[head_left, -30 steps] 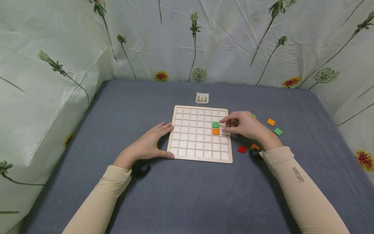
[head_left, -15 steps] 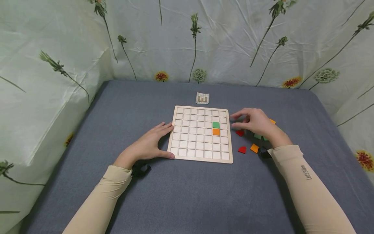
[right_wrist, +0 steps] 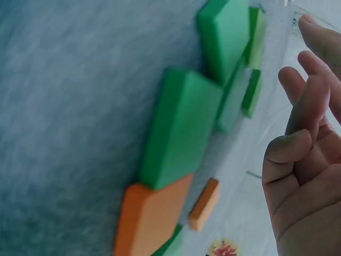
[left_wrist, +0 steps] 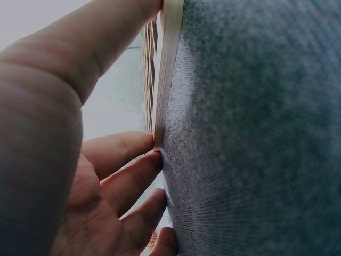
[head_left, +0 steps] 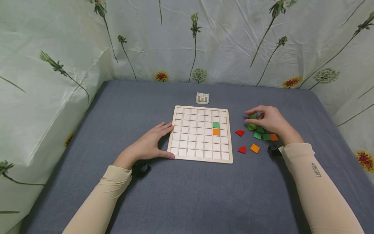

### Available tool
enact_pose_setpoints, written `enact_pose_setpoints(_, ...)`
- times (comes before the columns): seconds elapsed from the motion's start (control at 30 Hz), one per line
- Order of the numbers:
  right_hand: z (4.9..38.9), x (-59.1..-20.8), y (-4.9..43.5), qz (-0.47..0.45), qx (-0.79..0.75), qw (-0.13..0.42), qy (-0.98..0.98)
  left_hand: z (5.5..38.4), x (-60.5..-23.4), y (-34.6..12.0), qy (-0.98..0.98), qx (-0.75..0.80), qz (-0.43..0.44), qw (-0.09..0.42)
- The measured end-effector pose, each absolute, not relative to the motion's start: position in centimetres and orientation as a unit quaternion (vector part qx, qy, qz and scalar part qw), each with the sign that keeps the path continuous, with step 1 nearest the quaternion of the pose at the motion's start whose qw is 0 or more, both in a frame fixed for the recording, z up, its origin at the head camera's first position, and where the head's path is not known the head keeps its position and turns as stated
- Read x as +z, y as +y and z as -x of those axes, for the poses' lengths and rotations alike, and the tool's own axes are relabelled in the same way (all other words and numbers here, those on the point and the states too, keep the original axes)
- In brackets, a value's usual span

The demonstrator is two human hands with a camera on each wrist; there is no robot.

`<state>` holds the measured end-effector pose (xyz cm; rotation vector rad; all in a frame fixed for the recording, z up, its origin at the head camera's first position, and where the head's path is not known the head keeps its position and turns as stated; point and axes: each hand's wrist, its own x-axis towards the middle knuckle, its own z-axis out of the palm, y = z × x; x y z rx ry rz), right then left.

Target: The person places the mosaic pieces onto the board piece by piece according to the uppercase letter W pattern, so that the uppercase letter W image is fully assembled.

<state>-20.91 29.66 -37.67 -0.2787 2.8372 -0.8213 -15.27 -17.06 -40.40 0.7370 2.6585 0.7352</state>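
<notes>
A square wooden grid board (head_left: pixel 191 144) lies on the table, seen edge-on in the left wrist view. On it, a green square tile (head_left: pixel 216 124) sits directly above an orange square tile (head_left: pixel 216 132). My left hand (head_left: pixel 147 143) rests along the board's left side, fingers extended, thumb at the lower left corner. To the right of the board, my right hand (head_left: pixel 267 120) hovers over a cluster of green tiles (head_left: pixel 257 135). Its thumb and index finger are apart, and nothing shows between them. An orange tile (right_wrist: pixel 154 218) touches a green one in the right wrist view.
Two red rounded pieces, one upper (head_left: pixel 240 133) and one lower (head_left: pixel 242 149), lie just right of the board. Near them is a loose orange tile (head_left: pixel 255 148). Behind the board lies a small patterned card (head_left: pixel 202 98). A flowered cloth (head_left: pixel 175 39) hangs at the back.
My right hand has left the tiles on the board and moved right, over the loose green pieces, uncovering the red pieces and several tiles. My left hand and the board have stayed put.
</notes>
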Motion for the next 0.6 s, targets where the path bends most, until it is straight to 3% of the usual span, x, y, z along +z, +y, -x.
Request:
enact_pose_setpoints(0.23,21.2,-37.9,30.8,0.065,-0.291,0.086,0.951,15.3,-40.4,-17.1,0.922,0.255,-0.252,0.145)
enact_pose_setpoints(0.6,22.1,-38.1,32.6,0.015,-0.324,0.128,0.937,15.3,-40.5,-17.0,0.922,0.256,-0.252,0.145)
